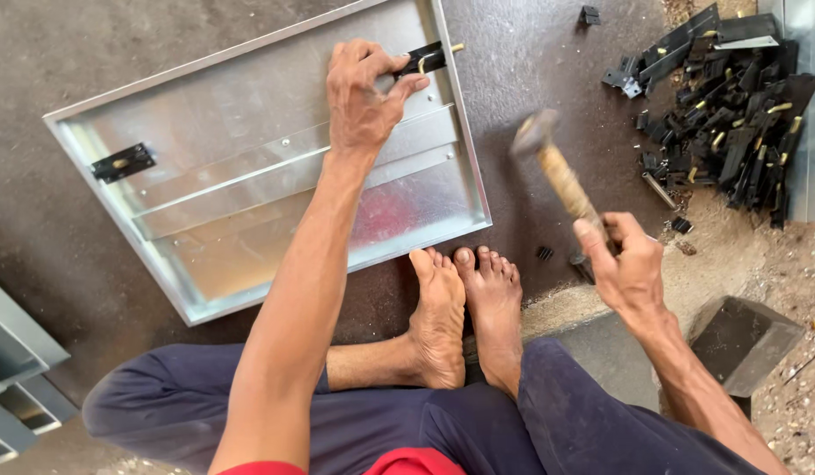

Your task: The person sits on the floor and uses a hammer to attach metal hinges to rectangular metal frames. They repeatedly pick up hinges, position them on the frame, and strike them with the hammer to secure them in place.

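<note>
Head view: left hand pins black latch (hammer raised)

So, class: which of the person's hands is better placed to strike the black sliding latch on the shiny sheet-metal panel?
Right. The right hand holds the wooden-handled hammer raised near the black sliding latch, while the left hand pins that latch on the shiny sheet-metal panel.

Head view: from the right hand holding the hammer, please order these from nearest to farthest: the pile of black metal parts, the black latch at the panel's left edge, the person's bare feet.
1. Bare feet, just left of the right hand.
2. Pile of black metal parts, upper right.
3. Black latch, far left on the galvanised steel panel.
</note>
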